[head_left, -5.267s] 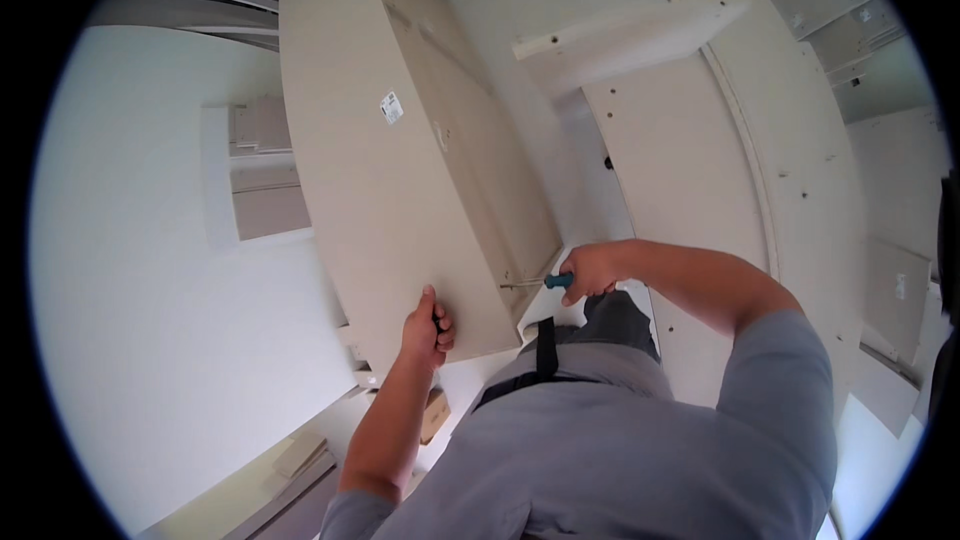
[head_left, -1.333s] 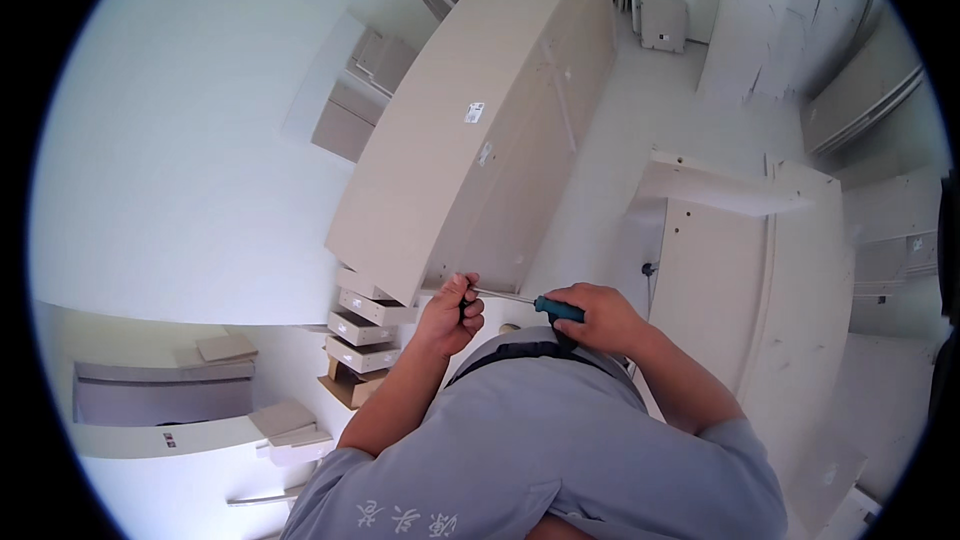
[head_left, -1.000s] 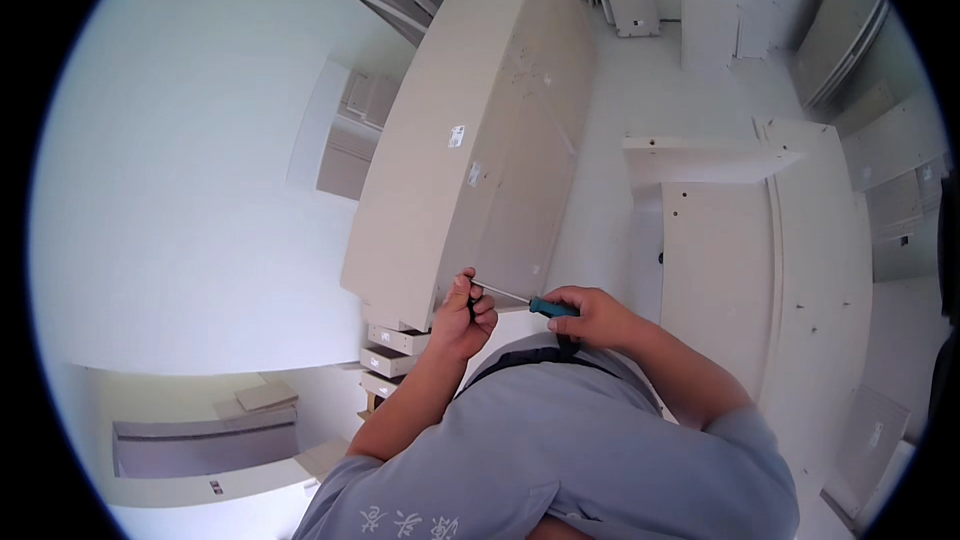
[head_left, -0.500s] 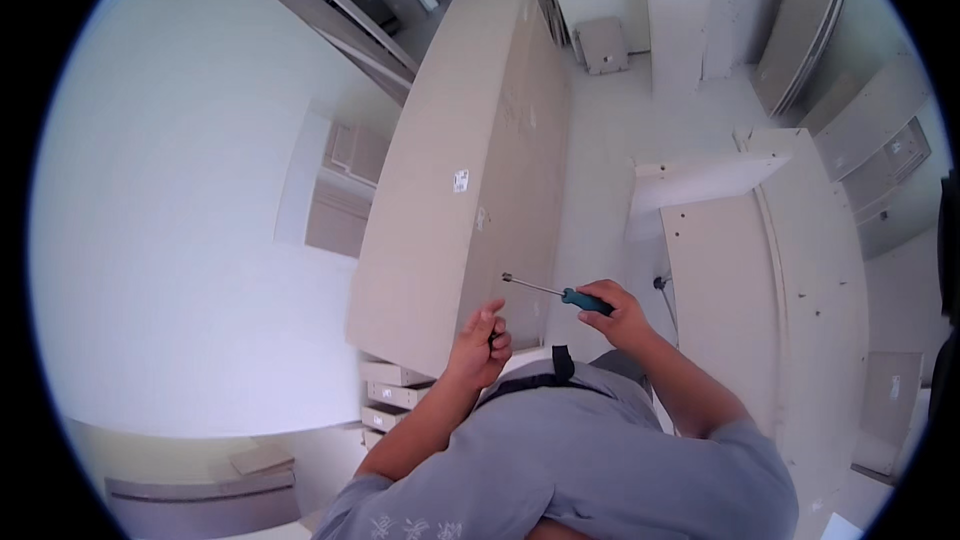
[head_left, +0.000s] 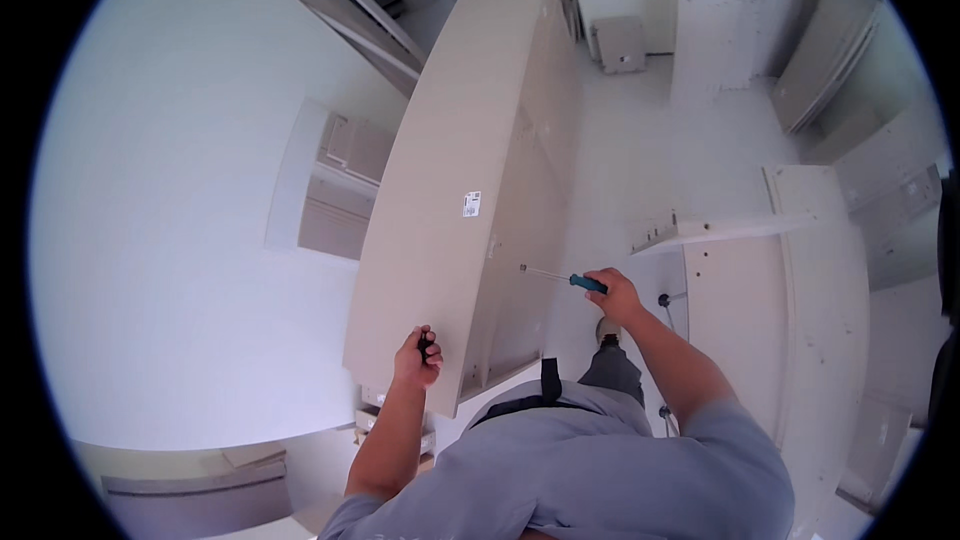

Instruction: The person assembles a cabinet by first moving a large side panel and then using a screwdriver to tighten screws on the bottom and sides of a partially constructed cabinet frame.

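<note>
- Our right hand [head_left: 614, 296] holds a screwdriver [head_left: 588, 284] by its teal handle, the fingers wrapped closed around the grip and the shaft pointing to our left.
- At the shaft's far end we see a small dark piece [head_left: 523, 268]; whether it is the tip itself or a fitting carried on it, we cannot tell.
- Our left hand [head_left: 416, 362] has its fingers curled shut around a small black item [head_left: 426, 345], too small for us to identify. The hand is over the near end of the long beige cabinet [head_left: 430, 200]; we cannot tell if it touches.
- The screwdriver is between that cabinet and the low beige unit [head_left: 735, 290] on our right. Its tip appears in front of the cabinet's side, and contact is unclear.
- We judge the step in hand to be hardware work on the cabinet, at a point between fastenings: no screw is visibly being turned.
- The next move, as we read it, calls for choosing a spot on the panel, bringing the tip squarely to it and keeping the shaft in line, with the left hand free enough to steady the board.
</note>
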`<act>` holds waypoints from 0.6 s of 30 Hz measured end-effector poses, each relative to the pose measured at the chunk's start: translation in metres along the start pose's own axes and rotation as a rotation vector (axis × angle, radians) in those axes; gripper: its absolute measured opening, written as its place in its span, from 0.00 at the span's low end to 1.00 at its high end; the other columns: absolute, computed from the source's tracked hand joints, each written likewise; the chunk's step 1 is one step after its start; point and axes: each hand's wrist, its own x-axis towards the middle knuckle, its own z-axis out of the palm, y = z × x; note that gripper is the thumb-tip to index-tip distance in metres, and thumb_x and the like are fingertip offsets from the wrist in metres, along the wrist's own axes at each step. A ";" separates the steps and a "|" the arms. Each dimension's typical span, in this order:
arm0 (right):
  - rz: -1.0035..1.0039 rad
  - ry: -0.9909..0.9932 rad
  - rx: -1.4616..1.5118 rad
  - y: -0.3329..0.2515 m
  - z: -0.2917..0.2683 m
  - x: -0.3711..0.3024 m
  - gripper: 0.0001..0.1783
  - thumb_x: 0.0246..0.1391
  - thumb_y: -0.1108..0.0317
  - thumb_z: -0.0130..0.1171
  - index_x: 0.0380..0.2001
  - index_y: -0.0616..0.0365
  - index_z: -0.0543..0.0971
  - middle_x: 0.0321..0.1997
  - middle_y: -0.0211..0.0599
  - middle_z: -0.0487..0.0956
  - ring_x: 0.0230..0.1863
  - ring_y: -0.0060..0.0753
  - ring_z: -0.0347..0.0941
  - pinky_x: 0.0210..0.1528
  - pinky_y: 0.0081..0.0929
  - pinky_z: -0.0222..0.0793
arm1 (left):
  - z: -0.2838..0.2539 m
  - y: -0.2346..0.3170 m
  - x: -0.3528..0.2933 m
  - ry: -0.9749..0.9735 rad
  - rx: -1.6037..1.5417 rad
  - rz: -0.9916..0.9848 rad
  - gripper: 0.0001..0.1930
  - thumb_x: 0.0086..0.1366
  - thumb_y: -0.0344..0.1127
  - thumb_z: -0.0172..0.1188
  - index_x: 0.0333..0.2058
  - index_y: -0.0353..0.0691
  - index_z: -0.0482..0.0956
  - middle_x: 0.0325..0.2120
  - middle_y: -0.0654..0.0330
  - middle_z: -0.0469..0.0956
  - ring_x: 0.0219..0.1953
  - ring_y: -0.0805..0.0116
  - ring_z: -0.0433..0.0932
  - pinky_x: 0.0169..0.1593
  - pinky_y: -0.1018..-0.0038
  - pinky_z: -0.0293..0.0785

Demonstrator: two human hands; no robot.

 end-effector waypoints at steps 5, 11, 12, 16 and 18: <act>0.014 -0.048 -0.060 0.023 0.025 0.073 0.22 0.50 0.67 0.69 0.51 0.47 0.82 0.50 0.37 0.79 0.50 0.46 0.77 0.53 0.38 0.75 | 0.013 -0.012 0.018 0.191 0.202 0.029 0.10 0.75 0.46 0.51 0.36 0.49 0.74 0.22 0.71 0.69 0.15 0.79 0.59 0.16 0.82 0.52; 0.137 -0.190 -0.151 0.024 0.053 0.117 0.23 0.50 0.67 0.67 0.52 0.44 0.82 0.50 0.36 0.79 0.52 0.44 0.77 0.54 0.38 0.74 | 0.023 -0.012 0.015 0.286 0.205 0.013 0.10 0.74 0.45 0.52 0.36 0.48 0.74 0.21 0.70 0.70 0.14 0.80 0.59 0.14 0.83 0.50; 0.141 -0.182 -0.170 0.025 0.053 0.117 0.22 0.50 0.67 0.67 0.51 0.45 0.82 0.50 0.36 0.79 0.51 0.44 0.77 0.54 0.38 0.75 | 0.025 -0.013 0.017 0.299 0.215 0.011 0.10 0.74 0.45 0.52 0.36 0.48 0.74 0.21 0.70 0.70 0.14 0.80 0.58 0.14 0.83 0.50; 0.031 -0.172 -0.233 0.017 0.049 0.116 0.21 0.51 0.66 0.66 0.51 0.44 0.82 0.50 0.35 0.79 0.50 0.43 0.78 0.51 0.38 0.76 | 0.027 -0.012 0.018 0.318 0.234 0.011 0.10 0.73 0.45 0.53 0.36 0.47 0.74 0.21 0.70 0.70 0.14 0.79 0.59 0.14 0.82 0.50; -0.118 -0.155 -0.296 0.011 0.046 0.113 0.21 0.52 0.66 0.67 0.51 0.44 0.82 0.49 0.35 0.79 0.48 0.42 0.78 0.48 0.38 0.77 | 0.024 -0.013 0.018 0.334 0.244 0.000 0.10 0.73 0.45 0.53 0.35 0.47 0.74 0.21 0.69 0.70 0.13 0.79 0.60 0.14 0.82 0.50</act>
